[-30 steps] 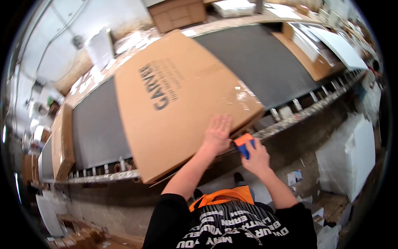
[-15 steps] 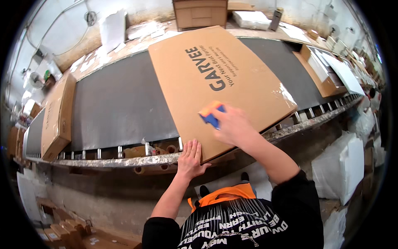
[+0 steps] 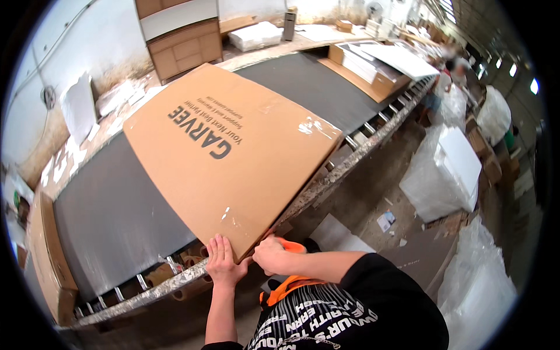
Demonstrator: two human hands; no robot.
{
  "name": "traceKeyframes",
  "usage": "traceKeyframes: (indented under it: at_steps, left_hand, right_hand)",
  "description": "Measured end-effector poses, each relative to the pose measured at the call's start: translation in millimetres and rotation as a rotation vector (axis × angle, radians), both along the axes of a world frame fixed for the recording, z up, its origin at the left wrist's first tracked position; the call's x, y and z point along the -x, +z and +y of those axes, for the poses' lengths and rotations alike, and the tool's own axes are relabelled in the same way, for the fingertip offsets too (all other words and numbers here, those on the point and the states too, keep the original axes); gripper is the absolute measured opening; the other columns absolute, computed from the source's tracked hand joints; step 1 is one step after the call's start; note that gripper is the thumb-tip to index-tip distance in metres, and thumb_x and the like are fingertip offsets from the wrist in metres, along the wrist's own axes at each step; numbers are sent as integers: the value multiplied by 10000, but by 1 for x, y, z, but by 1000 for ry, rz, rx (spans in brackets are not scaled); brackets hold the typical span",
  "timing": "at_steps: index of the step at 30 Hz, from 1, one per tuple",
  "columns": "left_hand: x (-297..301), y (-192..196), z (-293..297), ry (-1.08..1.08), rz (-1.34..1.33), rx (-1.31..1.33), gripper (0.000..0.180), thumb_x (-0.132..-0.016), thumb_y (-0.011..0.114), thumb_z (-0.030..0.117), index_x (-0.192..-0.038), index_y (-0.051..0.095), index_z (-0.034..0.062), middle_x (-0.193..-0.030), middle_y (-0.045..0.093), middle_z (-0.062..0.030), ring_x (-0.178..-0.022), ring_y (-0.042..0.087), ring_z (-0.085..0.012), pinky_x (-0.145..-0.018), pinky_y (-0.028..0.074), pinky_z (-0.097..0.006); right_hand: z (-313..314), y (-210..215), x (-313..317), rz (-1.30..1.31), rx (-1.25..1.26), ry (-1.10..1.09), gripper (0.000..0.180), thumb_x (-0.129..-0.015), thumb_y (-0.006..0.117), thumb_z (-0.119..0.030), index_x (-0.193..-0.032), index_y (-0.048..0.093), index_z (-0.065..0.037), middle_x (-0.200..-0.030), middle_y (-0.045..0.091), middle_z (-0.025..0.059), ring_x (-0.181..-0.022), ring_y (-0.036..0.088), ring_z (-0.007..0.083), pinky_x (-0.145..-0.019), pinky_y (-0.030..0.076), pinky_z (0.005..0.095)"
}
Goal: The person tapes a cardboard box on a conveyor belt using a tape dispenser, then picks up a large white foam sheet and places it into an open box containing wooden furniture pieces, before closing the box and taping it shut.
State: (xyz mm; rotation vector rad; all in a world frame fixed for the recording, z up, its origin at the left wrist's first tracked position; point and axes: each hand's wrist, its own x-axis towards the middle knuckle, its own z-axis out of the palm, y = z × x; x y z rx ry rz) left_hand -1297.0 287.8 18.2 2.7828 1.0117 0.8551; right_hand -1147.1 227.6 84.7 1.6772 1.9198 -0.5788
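Note:
A large flat brown cardboard box (image 3: 192, 169) with dark print lies slantwise across the conveyor, its near corner sticking out past the rail toward me. On that corner my left hand (image 3: 222, 260) lies with fingers stretched flat on the top. Just to its right, my right hand (image 3: 270, 255) is closed round a tape dispenser (image 3: 291, 246), at the box's near side edge. Only the orange part of the dispenser shows; my hand hides the rest. Shiny clear tape (image 3: 228, 217) lies on the top near the corner, with another shiny patch at the right corner.
Another brown box (image 3: 49, 256) stands at the belt's left end. Farther right on the conveyor belt (image 3: 309, 79) is an open carton (image 3: 364, 73) holding white panels. A metal rail (image 3: 326, 181) with rollers runs along the near side. Wrapped white packs (image 3: 443, 169) stand on the right; people are beyond.
My right hand has come from above the box top down to its near edge with the dispenser. My view has turned right, and clear tape now shows near the corner.

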Motion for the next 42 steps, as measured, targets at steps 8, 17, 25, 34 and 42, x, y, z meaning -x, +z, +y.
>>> traceKeyframes:
  at_steps: [8, 17, 25, 34, 42]
  left_hand:
    - [-12, 33, -14, 132, 224, 145, 956, -593, 842, 406, -1321, 448, -72, -1345, 484, -289, -1260, 456, -459, -1084, 357, -500]
    - [-287, 53, 46, -378, 301, 199, 815, -928, 470, 505, -1468, 216, -50, -1541, 217, -232, -1423, 127, -472, -1174, 87, -522]
    - [-450, 33, 99, -168, 573, 208, 706, -991, 249, 483, -1509, 150, 14, -1594, 116, -126, -1474, 53, -316, -1198, 22, -433]
    - [-446, 35, 126, 17, 572, 207, 706, -1005, 234, 475, -1505, 124, -11, -1588, 87, -176, -1467, 55, -359, -1192, 15, -443]
    - [-500, 85, 64, -910, 443, 116, 649, -858, 615, 463, -1406, 445, 161, -1437, 440, -116, -1230, 488, -391, -1079, 329, -451]
  right_hand:
    - [-109, -95, -166, 704, -369, -638, 552, -703, 697, -358, -1225, 624, -194, -1146, 624, 52, -922, 660, 254, -734, 532, 427]
    - [-119, -58, -419, 1646, -690, -1394, 690, -672, 626, 17, -1350, 499, 39, -1140, 646, 116, -957, 622, 153, -903, 482, 290]
    - [32, -17, -572, 1763, -430, -1137, 595, -670, 634, -16, -1252, 565, 90, -910, 696, 107, -679, 630, 105, -607, 513, 219]
    - [-67, -46, -486, 1581, 141, -737, 546, -647, 806, -118, -1173, 675, -60, -1121, 699, 82, -1010, 648, 133, -945, 463, 268]
    - [-61, -53, -275, 1599, -810, -1400, 651, -685, 761, -147, -1257, 551, 80, -1258, 579, 264, -1121, 613, 252, -941, 458, 297]
